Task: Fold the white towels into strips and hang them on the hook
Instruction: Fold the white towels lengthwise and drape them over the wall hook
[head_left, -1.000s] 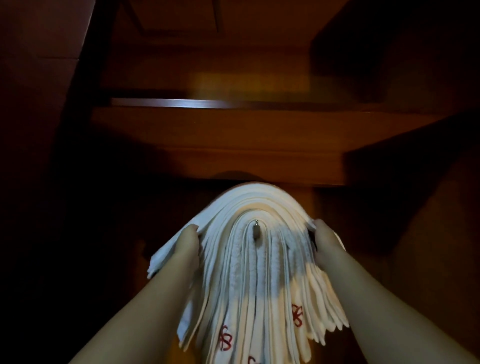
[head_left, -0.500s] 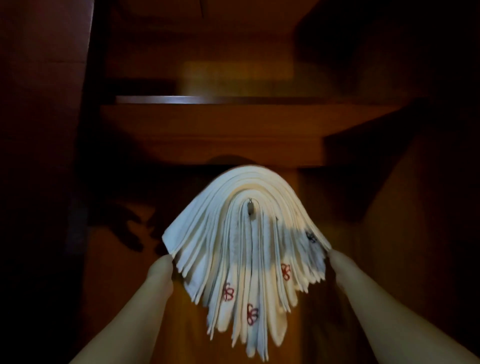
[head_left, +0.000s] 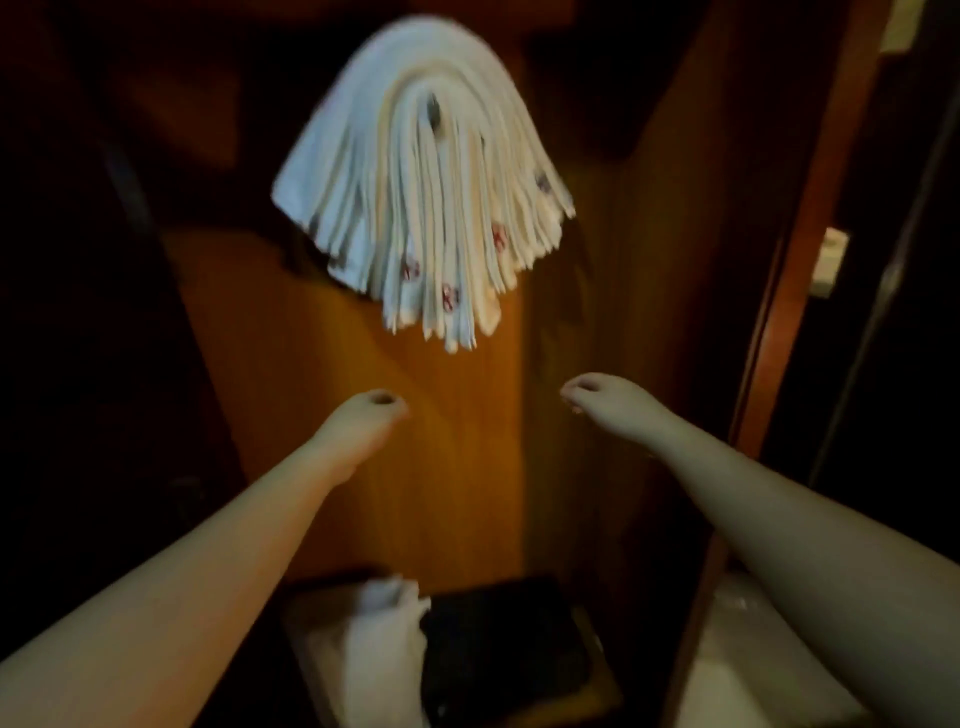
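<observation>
Hanging from a single metal hook (head_left: 434, 111) at twelve o'clock is one thick bundle of white towels (head_left: 421, 208), folded into strips and fanned out like a skirt; the layers are too many and too blurred to count, though four small red marks show near the lower ends. The hook's tip peeks out at the top middle of the fan, against a wooden panel (head_left: 363, 415).

Two bare forearms reach up from below. The left hand (head_left: 363, 423), at about seven o'clock from the bundle, and the right hand (head_left: 608, 402), at about five o'clock, both hang well apart from the towels with fingers loosely curled, holding nothing.

Down at six o'clock lies one crumpled white cloth (head_left: 384, 644) beside one dark flat object (head_left: 504, 639) that I cannot identify. At three o'clock a small pale fitting (head_left: 829, 262) sits on a door edge.

Half a second ago the hands were touching the outer edges of the bundle, left and right; now they have dropped away below it, and the towels sit higher in view, hanging on their own.
</observation>
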